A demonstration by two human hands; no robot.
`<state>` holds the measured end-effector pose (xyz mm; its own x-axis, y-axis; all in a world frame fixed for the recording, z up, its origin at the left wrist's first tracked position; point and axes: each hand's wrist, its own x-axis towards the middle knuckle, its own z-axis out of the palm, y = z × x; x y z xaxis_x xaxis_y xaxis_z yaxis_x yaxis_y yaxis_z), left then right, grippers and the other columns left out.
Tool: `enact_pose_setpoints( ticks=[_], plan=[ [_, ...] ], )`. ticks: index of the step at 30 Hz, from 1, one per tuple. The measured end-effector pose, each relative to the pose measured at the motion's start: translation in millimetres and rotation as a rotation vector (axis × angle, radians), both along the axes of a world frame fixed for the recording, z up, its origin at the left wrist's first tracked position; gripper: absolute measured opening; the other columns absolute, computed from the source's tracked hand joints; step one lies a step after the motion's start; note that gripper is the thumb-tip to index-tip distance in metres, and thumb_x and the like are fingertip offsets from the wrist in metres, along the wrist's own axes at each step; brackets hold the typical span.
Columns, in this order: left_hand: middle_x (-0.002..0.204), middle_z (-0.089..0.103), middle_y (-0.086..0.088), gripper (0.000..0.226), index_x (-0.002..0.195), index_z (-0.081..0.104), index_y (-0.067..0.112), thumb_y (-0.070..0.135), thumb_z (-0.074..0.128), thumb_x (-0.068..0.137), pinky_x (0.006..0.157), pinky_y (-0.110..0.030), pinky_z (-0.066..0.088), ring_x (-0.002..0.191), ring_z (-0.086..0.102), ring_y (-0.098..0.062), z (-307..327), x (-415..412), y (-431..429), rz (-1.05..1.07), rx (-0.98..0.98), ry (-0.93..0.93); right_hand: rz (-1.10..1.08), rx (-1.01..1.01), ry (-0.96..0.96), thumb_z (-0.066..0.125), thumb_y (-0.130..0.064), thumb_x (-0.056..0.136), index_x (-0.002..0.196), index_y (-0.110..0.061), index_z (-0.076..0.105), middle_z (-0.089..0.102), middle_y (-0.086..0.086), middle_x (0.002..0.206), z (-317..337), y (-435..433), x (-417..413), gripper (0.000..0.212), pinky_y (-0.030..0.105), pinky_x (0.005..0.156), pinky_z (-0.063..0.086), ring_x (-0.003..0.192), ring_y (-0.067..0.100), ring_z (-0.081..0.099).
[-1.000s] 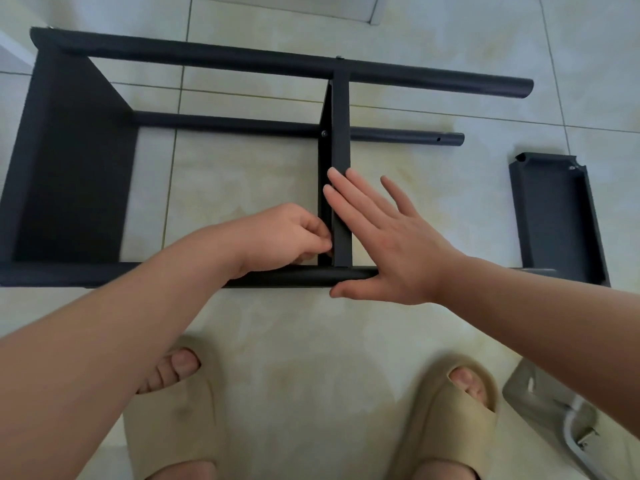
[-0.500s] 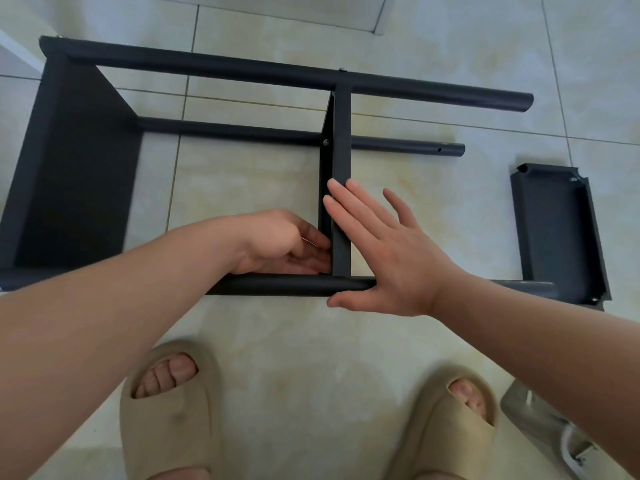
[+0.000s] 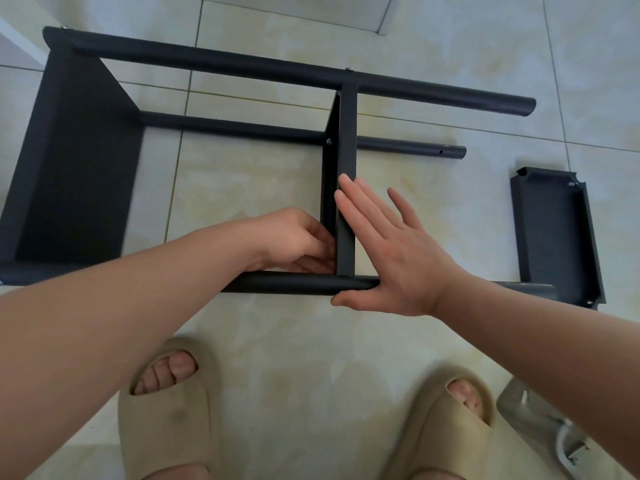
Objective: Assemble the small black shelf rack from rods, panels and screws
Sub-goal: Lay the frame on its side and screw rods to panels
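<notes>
The black rack lies on its side on the tiled floor. Its long rods (image 3: 277, 69) run left to right, with one panel (image 3: 69, 161) at the left end and a middle panel (image 3: 347, 150) standing across them. My left hand (image 3: 294, 240) has its fingers curled into the corner where the middle panel meets the near rod (image 3: 294, 284). It pinches a small screw that the fingers almost hide. My right hand (image 3: 391, 254) lies flat with straight fingers against the middle panel's right side, its heel on the near rod.
A loose black panel (image 3: 554, 237) lies on the floor to the right, touching the near rod's end. A grey plastic bag (image 3: 540, 427) with hardware sits at the bottom right. My two feet in beige slippers (image 3: 166, 403) stand just below the rack.
My left hand has turned and sunk deeper into the corner by the near rod. My right hand keeps its flat place on the middle panel.
</notes>
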<state>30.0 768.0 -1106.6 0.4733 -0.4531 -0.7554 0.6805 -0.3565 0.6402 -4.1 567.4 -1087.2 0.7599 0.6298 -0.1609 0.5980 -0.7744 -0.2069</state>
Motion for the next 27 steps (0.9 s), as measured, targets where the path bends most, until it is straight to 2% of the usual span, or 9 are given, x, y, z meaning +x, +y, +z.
enact_pose_setpoints(
  ticks=[3,7,11,14,18,22,27],
  plan=[
    [0.081,0.076,-0.012,0.014,0.09,0.068,0.004,-0.004,0.058,0.092,0.063,-0.024,0.058,0.074,0.075,-0.02,-2.8,0.3,-5.8,-0.047,0.055,-0.036,-0.002,-0.01,0.008,0.043,-0.085,0.079,0.162,-0.006,0.009,-0.003,0.006,0.17,1.0,0.4,0.4,0.119,0.056,0.125,0.01,0.157,0.022,-0.001],
    [0.077,0.075,-0.013,0.017,0.082,0.07,0.005,-0.007,0.06,0.088,0.064,-0.025,0.058,0.07,0.074,-0.02,-5.8,0.6,-5.7,-0.069,0.087,-0.035,-0.005,-0.026,0.015,0.041,-0.086,0.078,0.162,-0.007,0.008,-0.004,0.005,0.17,2.3,1.3,0.1,0.119,0.056,0.124,0.012,0.157,0.023,0.0],
    [0.061,0.069,-0.002,0.021,0.069,0.072,0.016,0.001,0.066,0.083,0.048,-0.015,0.045,0.052,0.062,-0.012,-1.4,1.1,-3.6,-0.219,0.164,-0.126,-0.009,-0.038,0.02,0.041,-0.086,0.078,0.162,-0.007,0.008,-0.004,0.005,0.17,3.1,2.1,0.0,0.12,0.056,0.124,0.012,0.157,0.023,0.0],
    [0.053,0.063,0.002,0.027,0.062,0.07,0.017,0.001,0.065,0.082,0.044,-0.013,0.04,0.045,0.056,-0.01,-0.3,1.4,-4.3,-0.246,0.187,-0.152,-0.009,-0.044,0.019,0.041,-0.085,0.078,0.162,-0.007,0.008,-0.004,0.005,0.17,3.2,2.3,-0.2,0.119,0.056,0.124,0.012,0.157,0.023,0.0],
    [0.059,0.068,0.001,0.022,0.073,0.071,0.012,-0.002,0.062,0.087,0.049,-0.015,0.046,0.052,0.063,-0.01,-1.3,0.4,-3.8,-0.186,0.135,-0.119,-0.009,-0.048,0.015,0.041,-0.085,0.078,0.162,-0.007,0.008,-0.003,0.005,0.17,3.4,2.5,0.1,0.119,0.056,0.124,0.012,0.157,0.023,0.0],
    [0.056,0.067,0.004,0.027,0.072,0.068,0.013,-0.006,0.058,0.089,0.049,-0.013,0.044,0.051,0.061,-0.008,-3.3,0.5,-3.5,-0.181,0.12,-0.132,-0.007,-0.053,0.003,0.041,-0.085,0.078,0.162,-0.007,0.009,-0.002,0.005,0.17,3.5,2.8,-0.1,0.12,0.056,0.124,0.012,0.157,0.023,0.001],
    [0.073,0.07,-0.005,0.025,0.078,0.071,0.011,-0.006,0.057,0.09,0.067,-0.024,0.051,0.068,0.064,-0.018,-5.2,-0.1,-3.4,-0.188,0.102,-0.148,-0.005,-0.081,-0.011,0.039,-0.086,0.078,0.162,-0.006,0.009,-0.003,0.004,0.169,4.4,3.0,-0.4,0.119,0.055,0.125,0.011,0.157,0.023,0.001]
  ],
)
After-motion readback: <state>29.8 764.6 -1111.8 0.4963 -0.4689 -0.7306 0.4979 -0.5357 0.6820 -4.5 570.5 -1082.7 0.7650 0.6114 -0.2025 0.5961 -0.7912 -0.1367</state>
